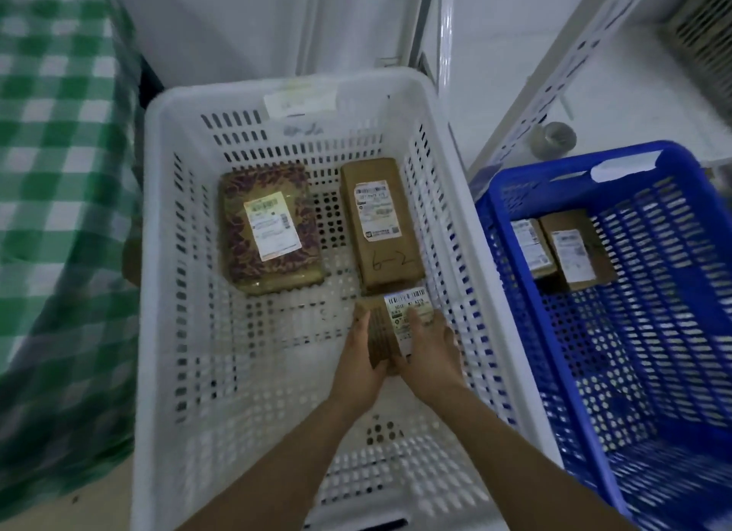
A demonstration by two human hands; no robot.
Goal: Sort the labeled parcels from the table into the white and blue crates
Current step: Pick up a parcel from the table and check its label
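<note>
Nearest to me, both forearms reach down into the big white plastic crate with slotted walls [156,293]. The left hand [358,366] and the right hand [429,352] together grip a small brown cardboard parcel with a white barcode label [390,324]. The left fingers lie curled along its left side. The right thumb rests on the label and the other right fingers wrap around the right edge. This parcel is low inside the white crate, close to the right wall; I cannot tell if it already touches the bottom.

Just behind it lies a long plain brown box with a white label and "6-2" written by hand [380,221]. To the left of this box, with a gap between them, lies a flat parcel with a purple and yellow pattern and a white label [269,229].

On the right stands a blue plastic crate with mesh walls [673,253]. Two small brown labelled boxes [574,249] lie side by side on its bottom.

On the left hangs a green and white checked cloth [59,174]. Far behind the blue crate rises a white perforated shelf post [554,83].
</note>
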